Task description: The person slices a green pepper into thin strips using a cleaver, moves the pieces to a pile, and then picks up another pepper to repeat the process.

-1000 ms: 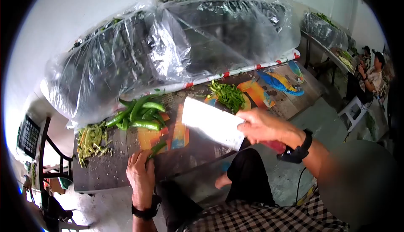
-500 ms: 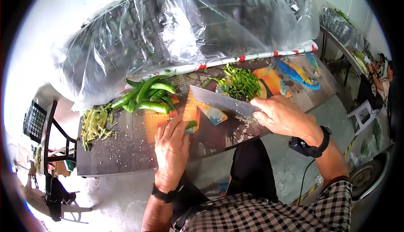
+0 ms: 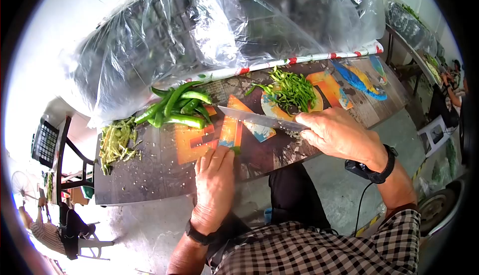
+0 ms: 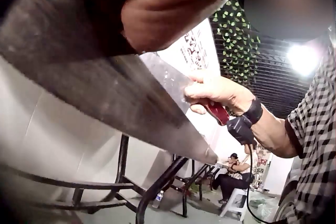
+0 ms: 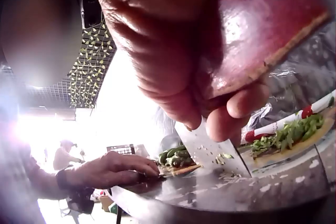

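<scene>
My left hand (image 3: 215, 185) holds a green chili pepper (image 3: 236, 150) down on the table near its front edge. Only the pepper's end pokes out past the fingers; the rest is hidden. My right hand (image 3: 339, 133) grips a cleaver (image 3: 259, 119) by its red handle (image 5: 268, 29). The blade points left across the table, its far end above and beyond the left hand. Small green bits cling to the blade (image 5: 210, 148) in the right wrist view. Whole green peppers (image 3: 174, 108) lie heaped behind the left hand, and a mound of sliced green pepper (image 3: 294, 90) sits beyond the right hand.
Pale scraps with seeds (image 3: 116, 142) are piled at the table's left end. Clear plastic sheeting (image 3: 219, 30) covers a dark upright thing along the back. Loose seeds dot the printed tabletop (image 3: 149, 167). A white stool (image 3: 433, 135) stands right; other people sit further off.
The left hand has moved right along the table with the pepper. The cleaver has turned from showing its broad side to nearly edge-on and come lower. The head view has shifted.
</scene>
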`<action>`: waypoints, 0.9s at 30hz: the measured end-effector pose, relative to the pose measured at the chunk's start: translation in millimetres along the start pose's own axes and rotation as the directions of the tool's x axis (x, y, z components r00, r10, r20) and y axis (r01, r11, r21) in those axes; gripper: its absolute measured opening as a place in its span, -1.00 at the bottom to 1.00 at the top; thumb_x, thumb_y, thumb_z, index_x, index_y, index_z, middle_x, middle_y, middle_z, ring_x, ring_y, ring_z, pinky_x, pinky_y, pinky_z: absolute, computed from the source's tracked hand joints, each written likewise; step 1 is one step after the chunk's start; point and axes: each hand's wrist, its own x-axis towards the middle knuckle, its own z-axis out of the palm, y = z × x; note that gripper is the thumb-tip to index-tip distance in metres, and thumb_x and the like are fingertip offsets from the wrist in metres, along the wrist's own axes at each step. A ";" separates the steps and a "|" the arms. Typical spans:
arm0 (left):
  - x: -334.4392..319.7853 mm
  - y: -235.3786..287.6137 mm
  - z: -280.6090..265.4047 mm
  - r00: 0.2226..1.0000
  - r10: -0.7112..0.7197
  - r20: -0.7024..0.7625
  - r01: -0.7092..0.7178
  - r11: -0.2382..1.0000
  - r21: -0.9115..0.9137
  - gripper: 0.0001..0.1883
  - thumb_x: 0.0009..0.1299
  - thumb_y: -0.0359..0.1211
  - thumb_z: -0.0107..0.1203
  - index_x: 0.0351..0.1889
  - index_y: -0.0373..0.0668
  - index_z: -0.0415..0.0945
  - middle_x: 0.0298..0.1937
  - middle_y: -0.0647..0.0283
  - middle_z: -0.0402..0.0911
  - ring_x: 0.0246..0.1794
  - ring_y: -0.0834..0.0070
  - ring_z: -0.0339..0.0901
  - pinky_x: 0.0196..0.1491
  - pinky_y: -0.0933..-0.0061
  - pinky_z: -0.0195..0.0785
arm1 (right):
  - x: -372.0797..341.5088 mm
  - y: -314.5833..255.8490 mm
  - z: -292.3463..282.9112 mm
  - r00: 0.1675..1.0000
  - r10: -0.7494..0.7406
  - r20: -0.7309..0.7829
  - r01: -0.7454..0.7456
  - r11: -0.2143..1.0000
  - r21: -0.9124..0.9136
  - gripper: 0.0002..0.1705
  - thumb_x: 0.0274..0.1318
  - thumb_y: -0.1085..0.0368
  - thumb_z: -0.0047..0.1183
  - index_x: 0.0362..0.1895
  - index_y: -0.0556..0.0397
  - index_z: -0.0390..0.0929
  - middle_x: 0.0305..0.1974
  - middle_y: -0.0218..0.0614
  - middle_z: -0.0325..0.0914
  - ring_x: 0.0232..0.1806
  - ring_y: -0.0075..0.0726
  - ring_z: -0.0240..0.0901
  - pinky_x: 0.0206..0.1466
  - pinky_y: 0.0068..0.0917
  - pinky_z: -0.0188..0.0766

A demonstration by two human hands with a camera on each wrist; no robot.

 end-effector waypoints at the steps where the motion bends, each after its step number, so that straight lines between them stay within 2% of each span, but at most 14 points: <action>1: 0.5 2.2 -2.5 1.000 -0.021 -0.014 0.020 0.998 -0.059 -0.69 0.17 -0.62 0.12 -0.10 -0.27 0.61 0.01 0.14 0.58 0.09 0.09 0.46 0.18 0.12 0.31 | 0.0 1.4 1.1 0.999 -0.027 -0.018 0.026 1.000 -0.016 -0.82 0.17 0.32 0.15 -0.21 0.10 0.46 -0.51 -0.07 0.52 -0.47 0.15 0.50 -0.43 -0.06 0.39; 4: -6.6 -5.0 3.8 0.994 0.054 -0.098 -0.061 0.995 -0.074 -0.68 0.16 -0.63 0.12 -0.10 -0.27 0.61 -0.01 0.13 0.58 0.07 0.09 0.46 0.18 0.13 0.32 | 1.8 2.2 2.5 0.993 -0.095 -0.066 0.090 0.993 -0.072 -0.84 0.14 0.31 0.16 -0.28 0.04 0.43 -0.54 -0.16 0.53 -0.49 0.06 0.54 -0.45 -0.12 0.45; 6: -5.4 -6.3 2.4 0.996 0.043 -0.076 -0.051 0.993 -0.108 -0.67 0.15 -0.63 0.14 -0.09 -0.27 0.61 -0.02 0.15 0.58 0.06 0.11 0.47 0.17 0.13 0.33 | 3.2 -5.0 2.9 0.989 -0.119 -0.087 0.109 0.988 -0.106 -0.85 0.13 0.32 0.16 -0.29 0.02 0.43 -0.54 -0.20 0.52 -0.49 0.02 0.55 -0.46 -0.14 0.44; 9: -3.4 -7.1 0.4 0.998 0.046 -0.044 -0.051 0.993 -0.108 -0.66 0.14 -0.61 0.16 -0.08 -0.25 0.61 -0.02 0.17 0.59 0.07 0.14 0.46 0.17 0.13 0.30 | 7.1 -21.0 7.3 0.971 -0.166 -0.169 0.163 0.986 -0.035 -0.86 0.11 0.33 0.16 -0.32 0.02 0.44 -0.53 -0.22 0.53 -0.48 0.01 0.55 -0.47 -0.15 0.44; 13: -1.7 0.9 -7.5 0.999 0.022 0.044 -0.023 1.000 0.016 -0.65 0.16 -0.56 0.17 -0.05 -0.25 0.62 0.03 0.18 0.59 0.11 0.17 0.45 0.22 0.14 0.22 | 9.9 -33.3 14.4 0.966 -0.211 -0.149 0.222 0.973 0.064 -0.88 0.14 0.31 0.13 -0.33 0.03 0.45 -0.54 -0.22 0.53 -0.49 0.02 0.54 -0.47 -0.15 0.43; 16: -7.4 7.2 -2.5 1.000 0.030 -0.006 -0.029 0.991 0.131 -0.63 0.17 -0.47 0.14 -0.01 -0.24 0.58 0.09 0.22 0.54 0.16 0.24 0.42 0.18 0.16 0.19 | 10.5 -38.7 17.0 0.980 -0.180 -0.090 0.187 0.980 0.069 -0.88 0.14 0.31 0.12 -0.32 0.03 0.46 -0.51 -0.22 0.54 -0.48 0.03 0.54 -0.46 -0.13 0.43; 23: -17.2 1.7 9.5 0.996 0.006 -0.086 0.000 0.998 0.064 -0.62 0.13 -0.49 0.18 -0.03 -0.22 0.59 0.12 0.25 0.54 0.16 0.26 0.42 0.21 0.14 0.19 | 17.3 -44.2 15.8 0.980 -0.193 -0.056 0.197 0.978 0.070 -0.90 0.15 0.31 0.11 -0.31 0.03 0.48 -0.47 -0.23 0.57 -0.46 0.05 0.55 -0.46 -0.13 0.44; 27: -17.5 -2.7 8.2 0.997 0.031 -0.077 -0.028 0.999 0.035 -0.63 0.11 -0.49 0.19 -0.06 -0.22 0.60 0.10 0.23 0.54 0.15 0.27 0.42 0.22 0.12 0.20 | 20.6 -46.8 14.4 0.970 -0.237 -0.055 0.240 0.970 0.037 -0.90 0.15 0.32 0.11 -0.30 0.03 0.47 -0.48 -0.23 0.55 -0.45 0.03 0.56 -0.46 -0.15 0.44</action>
